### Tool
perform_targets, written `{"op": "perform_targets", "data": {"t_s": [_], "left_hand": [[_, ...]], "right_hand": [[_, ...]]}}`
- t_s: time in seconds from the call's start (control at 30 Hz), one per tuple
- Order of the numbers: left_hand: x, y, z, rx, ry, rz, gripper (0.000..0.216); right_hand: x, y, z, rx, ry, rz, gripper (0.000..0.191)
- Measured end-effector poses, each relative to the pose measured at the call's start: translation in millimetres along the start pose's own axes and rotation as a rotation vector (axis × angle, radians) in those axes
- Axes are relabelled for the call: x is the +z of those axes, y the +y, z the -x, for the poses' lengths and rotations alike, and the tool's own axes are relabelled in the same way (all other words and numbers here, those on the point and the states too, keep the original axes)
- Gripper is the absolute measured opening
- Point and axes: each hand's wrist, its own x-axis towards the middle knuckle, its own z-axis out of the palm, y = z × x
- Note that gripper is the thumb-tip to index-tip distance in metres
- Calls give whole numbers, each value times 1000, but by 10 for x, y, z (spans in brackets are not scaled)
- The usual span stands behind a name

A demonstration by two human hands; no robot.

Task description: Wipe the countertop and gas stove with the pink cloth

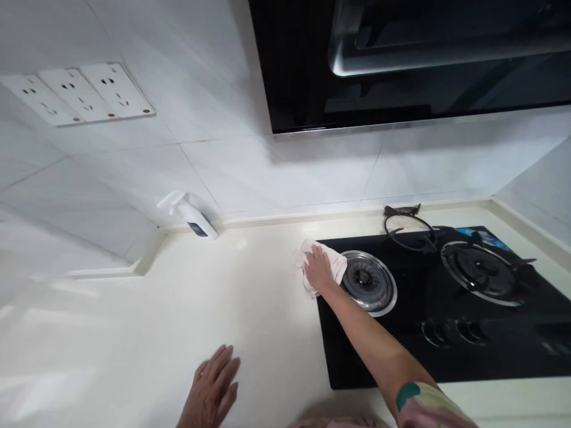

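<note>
My right hand (pixel 319 270) presses a pale pink cloth (pixel 338 266) down at the left edge of the black gas stove (pixel 357 356). The cloth spreads partly over the pale countertop (pixel 250 285) and partly over the glass, beside the left burner (pixel 366 279), which has no pan support on it. My left hand (pixel 212 386) is at the near side of the countertop, fingers stretched out and a little apart, holding nothing. Whether its palm touches the surface I cannot tell.
A white spray bottle (pixel 190 217) leans against the back wall. One pan support (pixel 409 232) lies at the stove's rear edge; another sits on the right burner (pixel 479 270). A black range hood (pixel 303 77) overhangs the stove. Wall sockets (pixel 107 92) are at upper left.
</note>
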Motion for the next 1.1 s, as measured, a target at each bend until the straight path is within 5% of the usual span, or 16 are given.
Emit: {"op": "perform_targets", "data": {"t_s": [0.23,0.43,0.53,0.63,0.73,0.9,1.0,1.1], "left_hand": [[12,-35,29,8,-7,-9,51],[0,-10,22,-7,-23,38,52],[12,4,43,-32,-42,60,52],[28,4,67,-64,-56,84,51],[41,-5,78,-68,-62,90,48],[69,-30,77,-40,-35,72,50],[75,-28,69,-39,-24,46,52],[79,-3,63,-32,-22,25,54]], "right_hand": [[-232,535,-696,119,40,5,55],[-570,1479,-786,369,88,4,59],[-696,1725,-776,493,129,-1,63],[-696,1650,-798,603,173,0,67],[-537,1286,-827,612,174,13,70],[-219,701,-788,328,94,27,60],[-279,841,-758,95,10,64,53],[-498,1315,-719,87,1,110,51]]}}
